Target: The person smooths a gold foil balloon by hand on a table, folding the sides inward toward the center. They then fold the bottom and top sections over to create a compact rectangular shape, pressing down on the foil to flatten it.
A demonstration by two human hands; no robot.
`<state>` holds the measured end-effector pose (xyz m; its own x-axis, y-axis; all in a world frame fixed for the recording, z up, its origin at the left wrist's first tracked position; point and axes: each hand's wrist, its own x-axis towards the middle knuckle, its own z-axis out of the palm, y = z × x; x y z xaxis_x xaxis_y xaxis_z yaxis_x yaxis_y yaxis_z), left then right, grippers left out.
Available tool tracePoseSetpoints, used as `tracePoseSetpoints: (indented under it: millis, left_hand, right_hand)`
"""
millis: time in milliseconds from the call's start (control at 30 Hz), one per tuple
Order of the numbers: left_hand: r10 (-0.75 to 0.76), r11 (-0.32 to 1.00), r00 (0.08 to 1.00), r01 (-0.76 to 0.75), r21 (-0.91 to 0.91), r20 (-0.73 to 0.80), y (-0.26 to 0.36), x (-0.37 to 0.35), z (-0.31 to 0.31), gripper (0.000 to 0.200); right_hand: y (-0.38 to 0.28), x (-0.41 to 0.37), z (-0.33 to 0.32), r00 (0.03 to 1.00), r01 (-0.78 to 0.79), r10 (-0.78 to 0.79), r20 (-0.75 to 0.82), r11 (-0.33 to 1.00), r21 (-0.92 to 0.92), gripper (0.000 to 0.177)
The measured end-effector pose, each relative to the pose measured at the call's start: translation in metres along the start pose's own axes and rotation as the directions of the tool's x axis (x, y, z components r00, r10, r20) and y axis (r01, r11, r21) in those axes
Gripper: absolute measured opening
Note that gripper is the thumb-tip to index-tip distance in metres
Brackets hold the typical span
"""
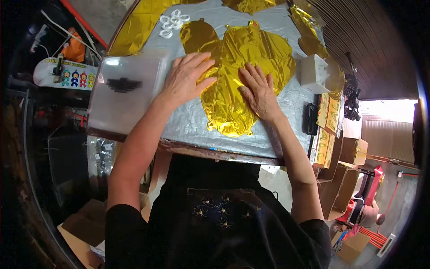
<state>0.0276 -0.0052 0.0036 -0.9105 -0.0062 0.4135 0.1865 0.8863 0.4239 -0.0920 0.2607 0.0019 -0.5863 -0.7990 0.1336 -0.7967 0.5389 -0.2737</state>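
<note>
A flat gold foil balloon lies on the silver-covered table in front of me. My left hand rests palm down, fingers spread, on the table and the balloon's left edge. My right hand presses flat on the balloon's middle, fingers spread and pointing away from me. Neither hand grips anything. A second gold foil piece sits partly under the balloon at the upper left.
A stack of clear plastic bags lies at the table's left. White plastic rings sit at the far side. A white box and a black device are at the right edge. More gold foil lies around. Cardboard boxes stand on the floor.
</note>
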Motion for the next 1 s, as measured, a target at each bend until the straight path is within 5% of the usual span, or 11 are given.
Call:
tracePoseSetpoints:
  millis: [233,1000]
  left_hand:
    - [0.058,0.995,0.989,-0.046,-0.091,0.134,0.026,0.001,-0.011,0.042]
    - [0.047,0.997,0.991,-0.039,-0.065,0.124,0.024,0.000,-0.005,0.043]
  right_hand:
    - [-0.001,-0.001,-0.002,1.000,0.011,-0.011,-0.006,1.000,0.020,0.057]
    - [0.001,-0.002,0.001,1.000,-0.027,0.028,-0.014,0.999,0.031,0.059]
